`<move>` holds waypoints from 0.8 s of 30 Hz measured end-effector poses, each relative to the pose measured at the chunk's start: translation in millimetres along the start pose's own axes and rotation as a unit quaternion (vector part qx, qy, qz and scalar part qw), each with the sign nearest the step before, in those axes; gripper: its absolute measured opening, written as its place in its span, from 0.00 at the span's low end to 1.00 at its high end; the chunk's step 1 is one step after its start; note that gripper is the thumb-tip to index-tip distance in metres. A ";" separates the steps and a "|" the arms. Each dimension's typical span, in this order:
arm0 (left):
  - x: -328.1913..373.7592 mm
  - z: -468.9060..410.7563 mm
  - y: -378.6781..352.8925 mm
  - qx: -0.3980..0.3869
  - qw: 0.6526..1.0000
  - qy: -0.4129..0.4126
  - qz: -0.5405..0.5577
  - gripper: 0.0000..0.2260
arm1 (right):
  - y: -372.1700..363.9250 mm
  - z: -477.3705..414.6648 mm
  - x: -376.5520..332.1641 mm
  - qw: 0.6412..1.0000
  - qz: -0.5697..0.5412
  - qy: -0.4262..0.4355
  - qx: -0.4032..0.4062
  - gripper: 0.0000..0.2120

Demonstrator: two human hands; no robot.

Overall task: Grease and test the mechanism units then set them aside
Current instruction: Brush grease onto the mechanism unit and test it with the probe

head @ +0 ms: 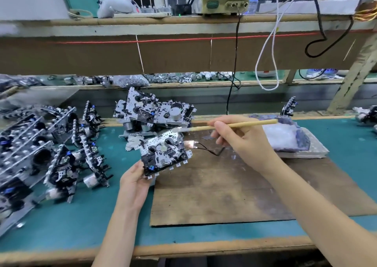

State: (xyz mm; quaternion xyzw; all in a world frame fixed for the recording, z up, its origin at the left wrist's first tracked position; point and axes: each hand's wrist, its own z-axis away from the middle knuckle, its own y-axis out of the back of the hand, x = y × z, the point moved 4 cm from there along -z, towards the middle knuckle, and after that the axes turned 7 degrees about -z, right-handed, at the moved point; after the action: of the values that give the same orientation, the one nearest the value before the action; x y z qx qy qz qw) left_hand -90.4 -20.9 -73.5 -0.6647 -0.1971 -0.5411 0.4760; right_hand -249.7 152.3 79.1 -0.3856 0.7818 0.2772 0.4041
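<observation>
Left hand (134,182) grips mechanism unit (165,151); right hand (242,138) holds brush (234,125), bristles blurred.

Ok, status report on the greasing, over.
Left hand grips mechanism unit, tilted above wooden board. Right hand holds brush, tip at unit's upper edge. Black leads lie beside unit, not blocking.

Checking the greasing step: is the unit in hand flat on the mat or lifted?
Lifted and tilted: the left hand grips the mechanism unit by its lower corner, far edge raised toward the brush.
</observation>
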 end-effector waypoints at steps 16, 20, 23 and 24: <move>5.0 4.6 -3.0 0.022 1.000 0.013 -0.001 0.12 | -42.0 -11.2 24.8 0.994 0.060 0.010 -0.093 0.06; 5.6 4.5 -3.9 0.016 1.000 0.012 0.002 0.11 | -45.1 -13.1 26.8 0.993 0.060 0.013 -0.102 0.07; 6.0 4.4 -4.0 0.012 1.000 0.005 0.006 0.11 | -47.1 -14.5 29.0 0.991 0.071 0.023 -0.112 0.06; 6.0 4.6 -4.0 0.011 1.000 0.002 0.005 0.11 | -47.6 -14.6 29.1 0.990 0.074 0.028 -0.115 0.06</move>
State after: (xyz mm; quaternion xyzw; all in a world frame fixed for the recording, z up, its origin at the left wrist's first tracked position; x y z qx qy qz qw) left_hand -89.1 -16.8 -66.1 -0.6589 -0.1987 -0.5379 0.4868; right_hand -227.4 104.2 56.2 -0.3780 0.7820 0.3837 0.3135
